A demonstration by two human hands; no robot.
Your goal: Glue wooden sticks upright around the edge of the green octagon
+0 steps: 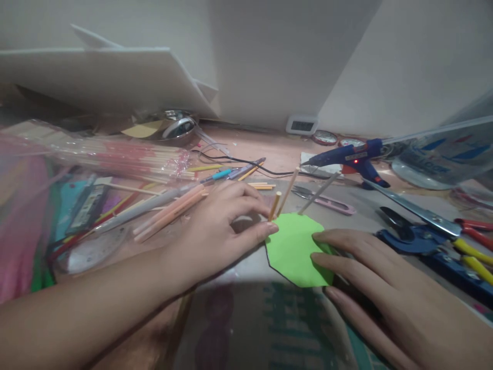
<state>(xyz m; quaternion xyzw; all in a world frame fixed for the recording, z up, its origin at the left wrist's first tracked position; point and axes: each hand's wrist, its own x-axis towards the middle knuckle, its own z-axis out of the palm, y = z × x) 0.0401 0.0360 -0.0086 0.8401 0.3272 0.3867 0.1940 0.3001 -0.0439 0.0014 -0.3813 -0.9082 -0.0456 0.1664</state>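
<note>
A bright green many-sided paper-covered piece (295, 252) with a dark edge is between my two hands, above the work surface. Around its far edge stand a short orange-brown stick (275, 206), a pale wooden stick (288, 192) and a greyish stick (319, 193). My left hand (221, 226) pinches the piece's left edge, thumb on top and index finger close to the short stick. From the right, my right hand (370, 277) grips it, two fingertips lying on the green face and the thumb low at the near edge. The underside of the piece is hidden.
A blue glue gun (356, 156) with a red light lies at the back right, before a clear plastic container (435, 159). Pink-handled snips (325, 200) and blue cutters (419, 241) lie nearer. Bagged sticks (127, 156), pens (234, 172) and a white board (96, 72) occupy the left.
</note>
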